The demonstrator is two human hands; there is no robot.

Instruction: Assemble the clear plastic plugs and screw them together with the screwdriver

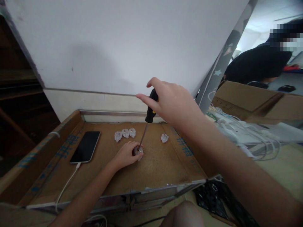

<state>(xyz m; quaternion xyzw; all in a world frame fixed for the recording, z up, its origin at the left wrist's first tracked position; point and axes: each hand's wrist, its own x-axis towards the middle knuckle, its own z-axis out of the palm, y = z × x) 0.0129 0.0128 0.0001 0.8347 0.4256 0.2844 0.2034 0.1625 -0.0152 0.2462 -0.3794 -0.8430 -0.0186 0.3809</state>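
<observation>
Left hand [126,154] pinched a clear plastic part [140,150], seemingly mid-work, under the screwdriver [149,117]; four others [164,138] lay apart; right hand's [174,101] grip was unclear

Both forearms [213,135] are bare, with slender fingers [148,100] (a rounded knee [185,215] shows, too).

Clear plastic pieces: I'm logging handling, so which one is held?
The piece under the screwdriver, in the left hand; the other four lie untouched on cardboard.

head-worn view, facing forward (and down)
</observation>
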